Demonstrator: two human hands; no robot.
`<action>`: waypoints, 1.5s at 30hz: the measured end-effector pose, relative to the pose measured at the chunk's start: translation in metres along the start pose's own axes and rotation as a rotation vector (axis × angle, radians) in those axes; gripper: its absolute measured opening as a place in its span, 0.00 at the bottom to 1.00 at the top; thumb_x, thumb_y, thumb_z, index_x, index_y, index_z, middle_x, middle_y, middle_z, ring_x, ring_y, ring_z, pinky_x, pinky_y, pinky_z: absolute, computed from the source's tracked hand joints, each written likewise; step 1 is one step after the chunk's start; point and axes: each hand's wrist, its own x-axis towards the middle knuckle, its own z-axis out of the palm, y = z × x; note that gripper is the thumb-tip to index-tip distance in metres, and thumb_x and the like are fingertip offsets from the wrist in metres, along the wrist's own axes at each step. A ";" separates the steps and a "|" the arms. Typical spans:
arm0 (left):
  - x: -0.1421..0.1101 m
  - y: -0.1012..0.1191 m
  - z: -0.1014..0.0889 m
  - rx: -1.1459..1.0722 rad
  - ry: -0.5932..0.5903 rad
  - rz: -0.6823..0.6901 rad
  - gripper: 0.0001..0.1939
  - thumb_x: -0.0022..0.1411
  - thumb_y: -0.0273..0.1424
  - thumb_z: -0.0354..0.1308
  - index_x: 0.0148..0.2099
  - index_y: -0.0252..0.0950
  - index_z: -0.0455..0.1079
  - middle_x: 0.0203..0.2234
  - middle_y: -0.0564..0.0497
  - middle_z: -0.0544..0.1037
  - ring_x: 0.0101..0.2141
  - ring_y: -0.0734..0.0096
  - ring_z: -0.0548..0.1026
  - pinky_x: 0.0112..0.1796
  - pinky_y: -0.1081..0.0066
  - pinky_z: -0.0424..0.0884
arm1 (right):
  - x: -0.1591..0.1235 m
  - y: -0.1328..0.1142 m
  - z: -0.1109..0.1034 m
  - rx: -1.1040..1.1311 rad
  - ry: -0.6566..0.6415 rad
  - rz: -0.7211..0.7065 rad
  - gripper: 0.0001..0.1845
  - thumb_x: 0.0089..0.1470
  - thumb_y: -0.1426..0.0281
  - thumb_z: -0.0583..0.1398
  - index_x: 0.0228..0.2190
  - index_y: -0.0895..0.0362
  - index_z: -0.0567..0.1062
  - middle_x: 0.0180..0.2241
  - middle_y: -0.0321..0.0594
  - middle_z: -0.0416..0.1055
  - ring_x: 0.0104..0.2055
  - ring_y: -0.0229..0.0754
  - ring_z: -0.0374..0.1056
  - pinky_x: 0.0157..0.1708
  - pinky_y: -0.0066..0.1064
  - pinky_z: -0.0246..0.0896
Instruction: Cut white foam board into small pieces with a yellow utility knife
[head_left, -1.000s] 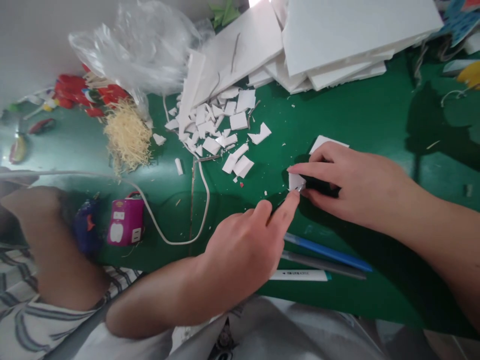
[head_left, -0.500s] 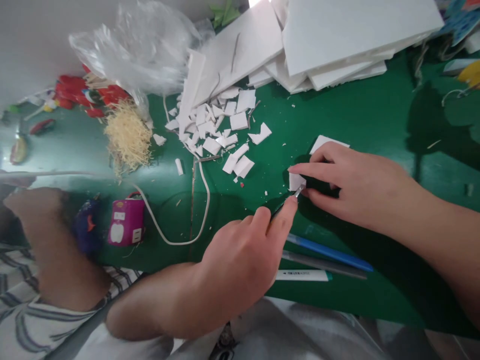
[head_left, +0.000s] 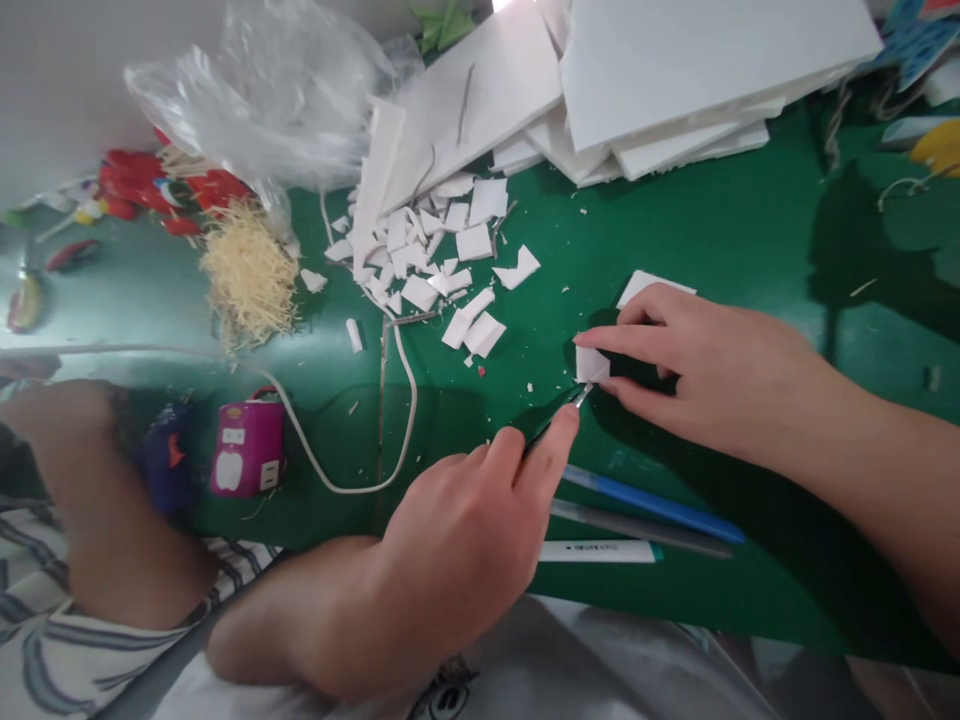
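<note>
My left hand (head_left: 465, 530) is closed around a craft knife (head_left: 580, 395), the thumb lying along it near the blade. Its tip points at the lower edge of a small white foam piece (head_left: 592, 364); whether they touch I cannot tell. My right hand (head_left: 705, 370) pins that piece on the green table (head_left: 660, 220) between outstretched finger and thumb. Partly covered by the right hand's knuckles is a larger flat foam piece (head_left: 652, 284). Below the hands lie a blue pen-like stick (head_left: 652, 502), a grey stick (head_left: 645, 527) and a white marker (head_left: 600, 551).
Cut foam scraps (head_left: 420, 255) are heaped left of centre, beside stacked foam boards (head_left: 712, 70) and a plastic bag (head_left: 262, 100). Further left are straw-like shreds (head_left: 247, 275), a white cord (head_left: 414, 400) and a purple box (head_left: 246, 450). Another person's arm (head_left: 112, 500) rests at the left edge.
My left hand has drawn the knife down and left, so its blade now sits lower along the foam piece. My right hand keeps its hold.
</note>
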 end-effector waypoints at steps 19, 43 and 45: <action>-0.003 -0.016 0.002 -0.198 0.118 0.010 0.26 0.74 0.23 0.45 0.71 0.31 0.60 0.30 0.56 0.75 0.22 0.73 0.72 0.23 0.70 0.70 | 0.001 0.004 -0.001 0.024 -0.026 0.000 0.20 0.59 0.66 0.59 0.49 0.48 0.85 0.39 0.40 0.76 0.24 0.34 0.61 0.21 0.28 0.50; 0.015 -0.007 0.018 -0.123 0.167 0.043 0.24 0.75 0.23 0.41 0.67 0.27 0.67 0.27 0.55 0.72 0.18 0.72 0.66 0.18 0.70 0.65 | 0.002 0.004 -0.002 0.030 -0.021 0.017 0.19 0.58 0.66 0.60 0.48 0.48 0.85 0.39 0.40 0.77 0.26 0.35 0.64 0.21 0.27 0.50; 0.015 -0.006 0.018 -0.114 0.171 0.043 0.24 0.75 0.22 0.41 0.66 0.27 0.68 0.27 0.55 0.72 0.18 0.72 0.66 0.18 0.70 0.65 | 0.002 0.004 -0.001 0.030 -0.012 0.017 0.19 0.58 0.65 0.60 0.48 0.47 0.86 0.38 0.40 0.77 0.26 0.35 0.64 0.20 0.27 0.50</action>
